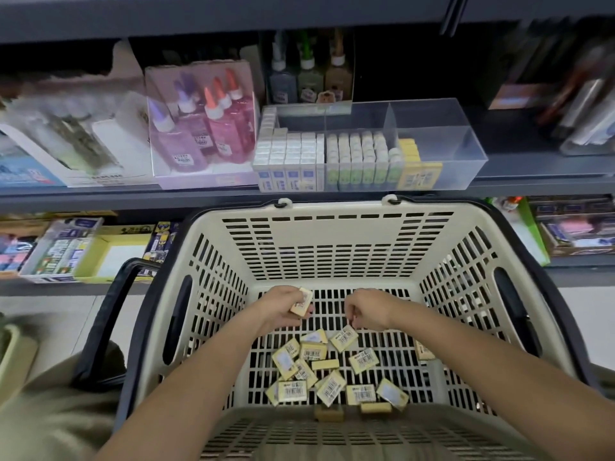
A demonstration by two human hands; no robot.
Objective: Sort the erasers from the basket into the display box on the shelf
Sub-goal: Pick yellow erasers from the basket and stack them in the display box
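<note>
Left hand (pixel 283 308) grips one eraser (pixel 302 302), long axis toward upper right; right hand (pixel 369 309) grip indeterminate. Loose erasers (pixel 312 352): barcode text illegible.

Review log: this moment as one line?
left hand: holds eraser | right hand: grip unclear, above loose erasers | basket: not yet emptied | display box: part-filled

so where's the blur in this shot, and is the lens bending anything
Head view: motion blur smears the shelf goods at the far edges and the glue bottles; the erasers in the basket are sharp enough to show barcodes, while the eraser in the left hand looks softer; wide-angle distortion bows the basket rim; lighting is even, without hard shadows.
</note>
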